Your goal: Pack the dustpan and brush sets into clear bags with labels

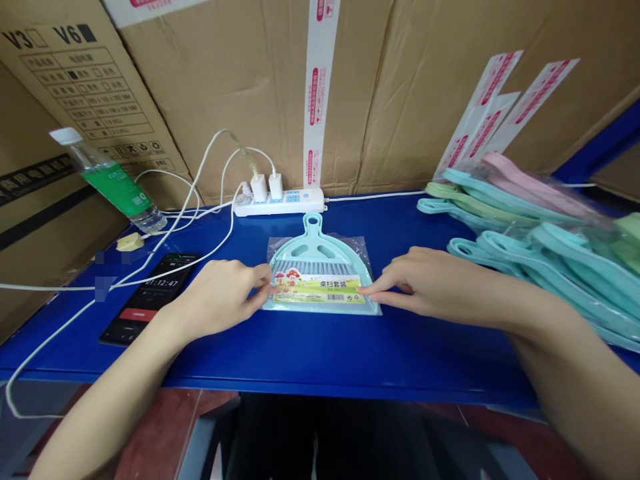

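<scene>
A light blue dustpan and brush set (323, 250) lies flat in a clear plastic bag on the blue table, its handle loop pointing away from me. Grey bristles show across the pan, and a yellow and white printed label (320, 289) covers the lower part. My left hand (227, 297) is closed, with thumb and index finger on the label's left end at the bag's edge. At the right end, my right hand (420, 283) has its thumb and index finger on the bag's edge, the other fingers curled under.
Bagged dustpan sets (540, 260) in blue, green and pink pile up at the right. A power strip (280, 202) with white cables stands behind. On the left are a phone (150, 293), a leaning water bottle (117, 187) and a yellowish plug (130, 242). Cardboard boxes (250, 73) wall the back.
</scene>
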### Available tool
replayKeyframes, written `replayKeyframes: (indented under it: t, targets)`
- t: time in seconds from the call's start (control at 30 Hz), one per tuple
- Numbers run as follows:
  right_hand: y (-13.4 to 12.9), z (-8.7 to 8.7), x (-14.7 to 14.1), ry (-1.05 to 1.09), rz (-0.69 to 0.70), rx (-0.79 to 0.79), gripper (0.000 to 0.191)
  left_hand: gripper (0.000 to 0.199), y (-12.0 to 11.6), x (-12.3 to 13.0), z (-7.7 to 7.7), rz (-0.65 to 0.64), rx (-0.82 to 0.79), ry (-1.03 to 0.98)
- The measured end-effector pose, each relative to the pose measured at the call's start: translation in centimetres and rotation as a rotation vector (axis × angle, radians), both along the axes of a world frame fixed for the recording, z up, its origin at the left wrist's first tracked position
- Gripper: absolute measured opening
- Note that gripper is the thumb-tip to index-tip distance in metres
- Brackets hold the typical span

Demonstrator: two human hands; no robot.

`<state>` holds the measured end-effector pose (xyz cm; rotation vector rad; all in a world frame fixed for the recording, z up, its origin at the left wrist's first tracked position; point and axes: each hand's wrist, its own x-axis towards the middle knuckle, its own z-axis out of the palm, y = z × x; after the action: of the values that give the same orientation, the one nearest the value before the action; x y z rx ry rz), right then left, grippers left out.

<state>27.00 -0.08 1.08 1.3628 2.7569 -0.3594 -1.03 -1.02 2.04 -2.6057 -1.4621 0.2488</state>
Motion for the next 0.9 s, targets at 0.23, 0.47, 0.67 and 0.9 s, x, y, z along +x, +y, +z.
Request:
replayKeyframes:
  t: [0.23, 0.47, 0.67, 0.9]
  targets:
    - [0.2, -0.3, -0.1, 0.046, 0.009, 0.112, 0.029, 0.022, -0.1, 0.1, 0.2, -0.004, 0.009, 0.016]
    - [0.4, -0.4, 0.0, 0.056, -0.016, 0.091, 0.030, 0.023, 0.2, -0.1, -0.4, -0.002, 0.023, -0.092]
    - [0.8, -0.7, -0.5, 0.098, 0.076, 0.093, 0.034, 0.028, 0.5, -0.2, -1.1, -0.038, 0.087, -0.109]
    - [1.1, -1.0, -0.9, 0.124, 0.141, 0.116, 0.033, 0.029, 0.3, 0.1, -1.5, -0.152, 0.162, -0.104]
